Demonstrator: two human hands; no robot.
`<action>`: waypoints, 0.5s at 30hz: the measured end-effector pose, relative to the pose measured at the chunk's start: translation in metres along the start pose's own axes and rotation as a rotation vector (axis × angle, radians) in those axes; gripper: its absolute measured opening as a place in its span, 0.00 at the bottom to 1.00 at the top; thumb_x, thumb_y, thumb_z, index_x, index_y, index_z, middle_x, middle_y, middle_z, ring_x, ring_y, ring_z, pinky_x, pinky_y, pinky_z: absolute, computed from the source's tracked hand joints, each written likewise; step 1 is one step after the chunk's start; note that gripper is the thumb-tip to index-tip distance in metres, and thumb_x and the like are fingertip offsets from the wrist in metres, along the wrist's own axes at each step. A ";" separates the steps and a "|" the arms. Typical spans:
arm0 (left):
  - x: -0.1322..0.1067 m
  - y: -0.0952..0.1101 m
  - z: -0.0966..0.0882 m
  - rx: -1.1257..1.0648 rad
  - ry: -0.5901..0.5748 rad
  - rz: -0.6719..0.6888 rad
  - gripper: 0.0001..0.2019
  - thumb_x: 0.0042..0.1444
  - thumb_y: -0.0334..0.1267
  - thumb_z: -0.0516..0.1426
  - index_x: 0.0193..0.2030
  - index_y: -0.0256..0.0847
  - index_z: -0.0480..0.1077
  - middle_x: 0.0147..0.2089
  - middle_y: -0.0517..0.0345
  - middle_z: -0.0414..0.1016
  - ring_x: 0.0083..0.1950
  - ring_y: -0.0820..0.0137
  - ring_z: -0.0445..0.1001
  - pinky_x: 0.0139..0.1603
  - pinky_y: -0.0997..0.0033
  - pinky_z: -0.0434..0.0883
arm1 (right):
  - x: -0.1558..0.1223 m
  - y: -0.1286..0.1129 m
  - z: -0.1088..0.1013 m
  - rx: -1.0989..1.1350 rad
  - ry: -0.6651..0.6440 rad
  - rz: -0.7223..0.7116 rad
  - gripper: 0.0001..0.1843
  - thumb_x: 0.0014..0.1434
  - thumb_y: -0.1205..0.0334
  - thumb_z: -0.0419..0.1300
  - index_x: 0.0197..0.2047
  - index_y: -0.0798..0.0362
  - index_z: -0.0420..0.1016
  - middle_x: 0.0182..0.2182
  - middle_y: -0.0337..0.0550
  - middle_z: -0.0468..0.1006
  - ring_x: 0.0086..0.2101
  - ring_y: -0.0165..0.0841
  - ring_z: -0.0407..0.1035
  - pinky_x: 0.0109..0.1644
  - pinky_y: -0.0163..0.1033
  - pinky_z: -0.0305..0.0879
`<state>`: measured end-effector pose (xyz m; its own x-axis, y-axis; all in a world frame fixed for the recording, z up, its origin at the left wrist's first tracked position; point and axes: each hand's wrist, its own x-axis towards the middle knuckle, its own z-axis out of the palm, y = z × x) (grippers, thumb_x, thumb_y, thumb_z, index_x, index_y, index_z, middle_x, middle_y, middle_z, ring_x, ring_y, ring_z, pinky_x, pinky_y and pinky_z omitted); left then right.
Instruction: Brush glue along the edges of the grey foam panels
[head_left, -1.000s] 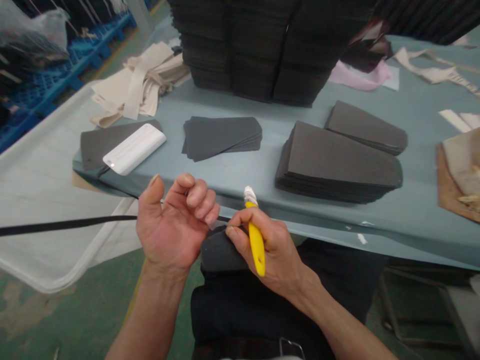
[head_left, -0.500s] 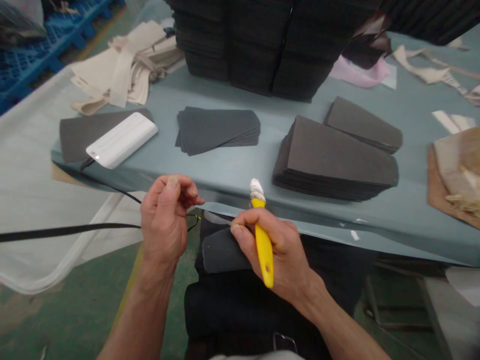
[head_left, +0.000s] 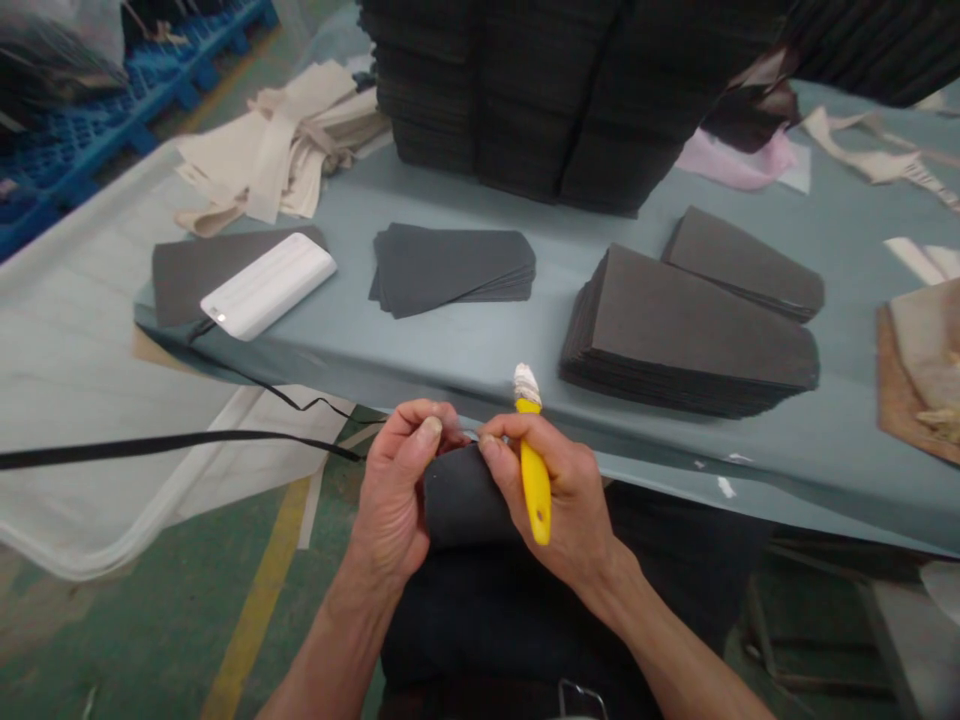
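Observation:
My right hand [head_left: 559, 475] is closed around a brush with a yellow handle [head_left: 535, 480]; its white-coated bristles [head_left: 526, 383] point up and away from me. The thumb and forefinger of that hand also pinch the top edge of a dark grey flat piece [head_left: 469, 500] over my lap. My left hand [head_left: 405, 470] is closed in a pinch at the left end of this top edge. A thin pale sliver [head_left: 466, 434] shows between the two hands. What the left fingertips hold is hidden. A black strap [head_left: 187, 442] runs in from the left, ending out of sight behind the left hand.
On the blue-grey covered table lie a fanned stack of dark pieces [head_left: 457, 265], a thick stack [head_left: 697, 320] and a smaller one [head_left: 750, 258]. A white power bank-like device [head_left: 270, 285] with a cord rests at left. Tall dark stacks [head_left: 555, 100] and cream strips [head_left: 292, 140] are behind.
My left hand has moved right, up to the dark piece and close to my right hand. My right hand keeps hold of the brush. The whole view has shifted slightly.

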<state>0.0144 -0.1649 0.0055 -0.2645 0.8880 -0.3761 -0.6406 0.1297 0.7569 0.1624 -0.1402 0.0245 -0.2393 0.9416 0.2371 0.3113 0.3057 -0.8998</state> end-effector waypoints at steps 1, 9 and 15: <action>0.000 0.000 0.000 -0.009 0.007 -0.005 0.22 0.41 0.52 0.84 0.33 0.44 0.82 0.36 0.62 0.80 0.35 0.75 0.78 0.39 0.80 0.80 | 0.000 0.000 0.001 -0.008 0.002 -0.006 0.08 0.71 0.66 0.63 0.39 0.54 0.83 0.27 0.35 0.84 0.21 0.21 0.71 0.27 0.25 0.63; 0.002 -0.001 -0.001 -0.029 0.029 -0.014 0.25 0.40 0.53 0.84 0.32 0.42 0.79 0.38 0.62 0.82 0.36 0.76 0.78 0.40 0.81 0.80 | -0.007 0.008 0.004 -0.114 -0.025 -0.078 0.10 0.74 0.67 0.62 0.48 0.57 0.86 0.30 0.39 0.88 0.21 0.22 0.73 0.27 0.26 0.64; 0.015 -0.002 -0.022 0.069 0.084 0.093 0.26 0.47 0.59 0.80 0.36 0.43 0.77 0.41 0.59 0.83 0.35 0.74 0.77 0.37 0.77 0.79 | -0.010 0.016 0.007 -0.298 -0.034 -0.189 0.15 0.77 0.66 0.60 0.57 0.63 0.86 0.23 0.37 0.83 0.17 0.26 0.70 0.26 0.33 0.64</action>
<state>-0.0040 -0.1619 -0.0136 -0.3815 0.8578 -0.3443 -0.5606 0.0815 0.8241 0.1631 -0.1454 0.0055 -0.3471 0.8606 0.3726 0.5124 0.5068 -0.6933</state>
